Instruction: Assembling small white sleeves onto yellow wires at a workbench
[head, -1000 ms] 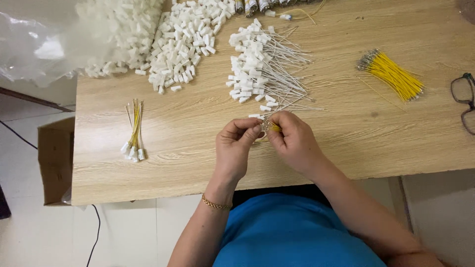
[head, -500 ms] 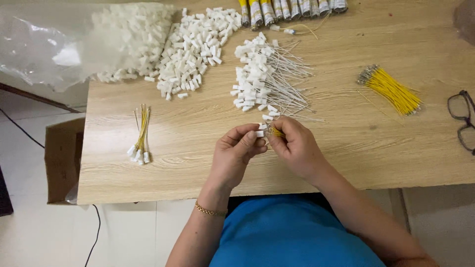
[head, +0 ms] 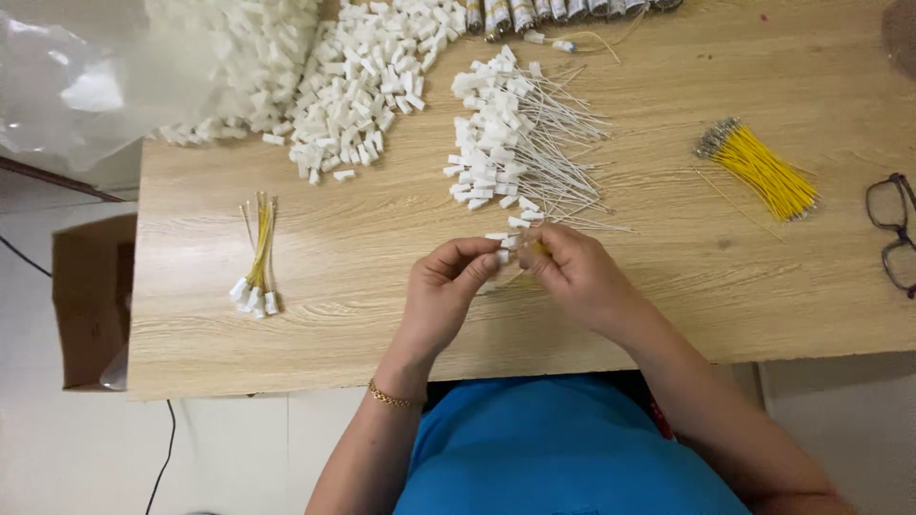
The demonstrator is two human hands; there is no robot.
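Observation:
My left hand point(head: 448, 286) pinches a small white plastic connector point(head: 500, 254) between thumb and fingers. My right hand point(head: 572, 272) meets it fingertip to fingertip and holds a thin yellow wire point(head: 540, 247) at the connector. Both hands hover over the front middle of the wooden table point(head: 382, 257). Just beyond them lies a heap of white connectors with white wires point(head: 515, 143). A bundle of yellow wires point(head: 759, 167) lies to the right. A small bunch of connectors with yellow and white wires point(head: 256, 262) lies to the left.
A large pile of loose white connectors point(head: 353, 86) covers the back left, beside a clear plastic bag point(head: 86, 76). Wire rolls point(head: 563, 11) line the back edge. Glasses point(head: 892, 234) lie at the right edge. A cardboard box point(head: 86, 305) stands on the floor at left.
The view has shifted a little. My hands stay together at the same spot, fingers working the connector and wire.

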